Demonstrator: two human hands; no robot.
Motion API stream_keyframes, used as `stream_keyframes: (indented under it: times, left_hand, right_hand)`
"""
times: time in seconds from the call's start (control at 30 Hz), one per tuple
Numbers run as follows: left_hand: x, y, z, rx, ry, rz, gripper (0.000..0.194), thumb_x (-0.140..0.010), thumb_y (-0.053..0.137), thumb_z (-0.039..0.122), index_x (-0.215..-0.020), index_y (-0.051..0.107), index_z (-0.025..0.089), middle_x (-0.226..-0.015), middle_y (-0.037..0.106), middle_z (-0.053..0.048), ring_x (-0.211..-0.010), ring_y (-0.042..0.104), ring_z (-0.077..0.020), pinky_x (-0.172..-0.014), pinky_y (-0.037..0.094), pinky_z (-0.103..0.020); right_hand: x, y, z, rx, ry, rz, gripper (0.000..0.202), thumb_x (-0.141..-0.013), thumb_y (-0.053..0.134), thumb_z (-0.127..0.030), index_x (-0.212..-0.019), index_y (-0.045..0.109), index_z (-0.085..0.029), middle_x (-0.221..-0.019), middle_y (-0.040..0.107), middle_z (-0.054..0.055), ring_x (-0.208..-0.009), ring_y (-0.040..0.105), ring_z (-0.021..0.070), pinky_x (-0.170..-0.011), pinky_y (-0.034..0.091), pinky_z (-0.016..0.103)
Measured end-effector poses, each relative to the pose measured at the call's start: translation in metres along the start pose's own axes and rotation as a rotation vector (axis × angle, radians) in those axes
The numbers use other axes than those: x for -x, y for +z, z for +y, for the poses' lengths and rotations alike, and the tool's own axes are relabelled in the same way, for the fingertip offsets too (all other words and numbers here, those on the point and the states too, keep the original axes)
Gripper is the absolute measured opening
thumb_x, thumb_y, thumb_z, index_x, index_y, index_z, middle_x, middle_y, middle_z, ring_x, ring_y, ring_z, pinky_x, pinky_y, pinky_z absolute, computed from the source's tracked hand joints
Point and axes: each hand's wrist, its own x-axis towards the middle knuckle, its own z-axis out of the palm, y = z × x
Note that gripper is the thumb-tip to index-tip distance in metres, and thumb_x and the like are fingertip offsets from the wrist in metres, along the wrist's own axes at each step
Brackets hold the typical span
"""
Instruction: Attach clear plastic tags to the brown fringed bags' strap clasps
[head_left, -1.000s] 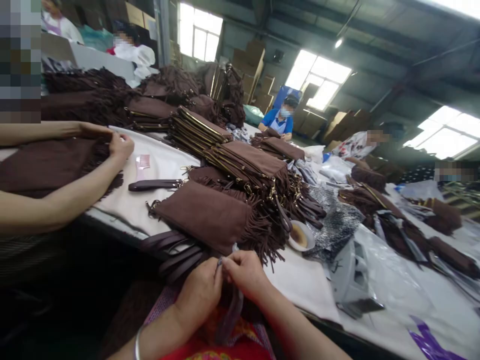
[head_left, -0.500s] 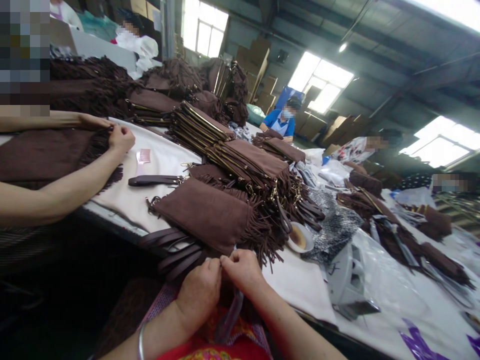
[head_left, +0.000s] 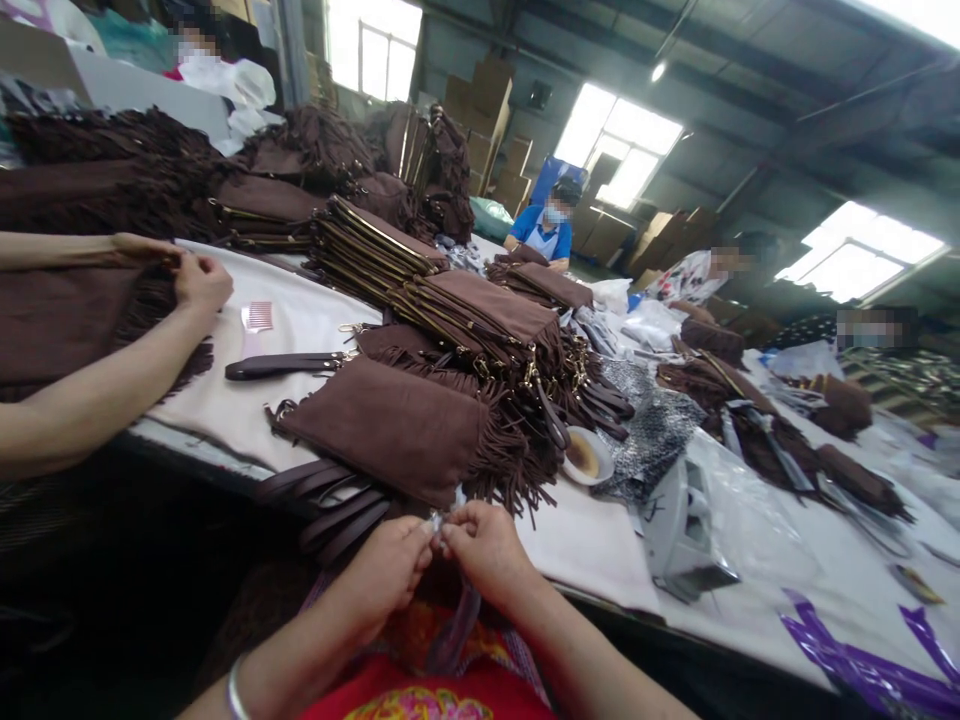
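Note:
My left hand (head_left: 391, 562) and my right hand (head_left: 486, 545) meet at the table's front edge, both closed in a pinch. Between the fingertips shows a scrap of clear plastic wrap (head_left: 436, 521). From under my right hand hangs a dark strap (head_left: 456, 625), apparently a wrist strap, with a filmy sheen; its upper end is hidden by my fingers. Just beyond lies a brown fringed clutch bag (head_left: 390, 425), flat on the table. Several loose dark straps (head_left: 341, 510) droop over the edge left of my hands. Another wrist strap (head_left: 289, 365) lies behind the bag.
Stacked brown bags (head_left: 465, 310) with gold zips rise behind. On the right are a small bowl (head_left: 586, 456), a white tape dispenser (head_left: 686, 530) and purple tape (head_left: 862, 655). A pink comb (head_left: 256, 320) lies left, near a co-worker's hands (head_left: 199, 285) at another fringed bag. Other people sit farther back.
The view has swung slightly right, so the table things sit farther left. My fingers have shifted a little apart, and clear plastic now shows between them.

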Motion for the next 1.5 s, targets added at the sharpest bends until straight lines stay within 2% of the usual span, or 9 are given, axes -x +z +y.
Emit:
stream_keyframes:
  times: [0.1,0.27,0.47,0.67,0.83,0.97,1.2,1.37,1.5]
  left_hand:
    - [0.003,0.000,0.000,0.376,-0.164,-0.120,0.030,-0.081,0.059,0.046,-0.078,0.047,0.019,-0.055,0.025,0.012,-0.043,0.010,-0.0036,-0.040,0.006,-0.015]
    - [0.004,-0.002,-0.004,0.731,-0.333,-0.158,0.021,-0.080,0.062,0.028,-0.080,0.045,0.017,-0.056,0.023,0.012,-0.042,0.010,-0.0007,-0.039,0.004,-0.011]
    - [0.016,0.004,0.000,0.525,-0.216,-0.050,0.037,-0.072,0.072,0.044,-0.081,0.053,0.014,-0.057,0.032,0.010,-0.042,0.016,-0.0004,-0.039,0.008,-0.013]
    - [0.025,0.014,0.000,0.256,-0.094,0.094,0.050,-0.069,0.062,0.064,-0.070,0.049,0.016,-0.057,0.041,0.006,-0.043,0.024,-0.0030,-0.039,0.012,-0.017]
    - [0.027,0.021,0.001,0.351,-0.080,0.078,0.047,-0.070,0.062,0.063,-0.070,0.045,0.019,-0.053,0.032,0.010,-0.042,0.019,-0.0031,-0.039,0.011,-0.017]
    - [0.028,0.020,0.000,0.548,-0.106,-0.004,0.043,-0.070,0.067,0.057,-0.076,0.047,0.019,-0.052,0.027,0.012,-0.042,0.011,-0.0025,-0.039,0.006,-0.015]
    - [0.029,0.016,0.002,0.993,-0.251,-0.134,0.028,-0.079,0.069,0.034,-0.078,0.047,0.017,-0.053,0.029,0.012,-0.036,0.013,0.0016,-0.036,0.006,-0.010]
    - [0.034,0.011,0.011,1.361,-0.331,-0.433,0.034,-0.070,0.080,0.018,-0.076,0.046,0.015,-0.053,0.022,0.014,-0.032,0.019,0.0034,-0.032,0.008,-0.007]
    - [0.035,0.009,0.014,1.426,-0.309,-0.595,0.035,-0.070,0.079,0.013,-0.073,0.044,0.014,-0.052,0.018,0.015,-0.034,0.017,0.0036,-0.033,0.005,-0.007]
  right_hand:
    - [0.000,0.002,0.001,0.020,-0.020,0.021,0.008,-0.073,0.055,-0.017,-0.069,0.061,-0.015,-0.054,0.062,-0.001,-0.047,0.052,0.0094,-0.045,0.033,0.018]
    - [-0.004,0.002,-0.003,0.156,-0.019,0.046,0.009,-0.071,0.057,-0.017,-0.064,0.063,-0.015,-0.049,0.055,-0.004,-0.045,0.044,0.0076,-0.043,0.025,0.018]
    - [-0.003,-0.004,-0.006,0.269,-0.091,0.046,0.011,-0.068,0.060,-0.018,-0.058,0.063,-0.015,-0.054,0.061,0.000,-0.055,0.053,0.0110,-0.051,0.033,0.021]
    - [0.012,0.000,0.001,-0.429,0.166,-0.208,0.028,-0.079,0.060,-0.041,-0.073,0.062,-0.014,-0.068,0.064,0.003,-0.052,0.058,0.0122,-0.049,0.042,0.022]
    - [0.016,0.020,0.000,-1.029,0.246,-0.176,0.025,-0.067,0.075,-0.033,-0.072,0.064,-0.012,-0.057,0.057,-0.001,-0.050,0.052,0.0101,-0.054,0.045,0.023]
    - [0.016,0.035,-0.003,-1.256,0.280,-0.171,0.016,-0.067,0.075,-0.021,-0.075,0.070,-0.008,-0.055,0.055,-0.001,-0.055,0.054,0.0105,-0.058,0.046,0.021]
    - [0.015,0.040,-0.008,-1.507,0.361,-0.415,0.010,-0.072,0.075,-0.021,-0.077,0.072,-0.013,-0.093,0.074,0.007,-0.101,0.064,0.0194,-0.094,0.046,0.029]
    - [0.011,0.036,-0.013,-1.516,0.230,-0.573,0.007,-0.072,0.075,-0.022,-0.077,0.074,-0.017,-0.095,0.075,0.003,-0.109,0.062,0.0209,-0.102,0.040,0.031]
    - [0.009,0.032,-0.015,-1.470,0.099,-0.660,0.019,-0.074,0.072,-0.024,-0.091,0.075,-0.015,-0.110,0.071,0.004,-0.113,0.059,0.0237,-0.105,0.037,0.035]
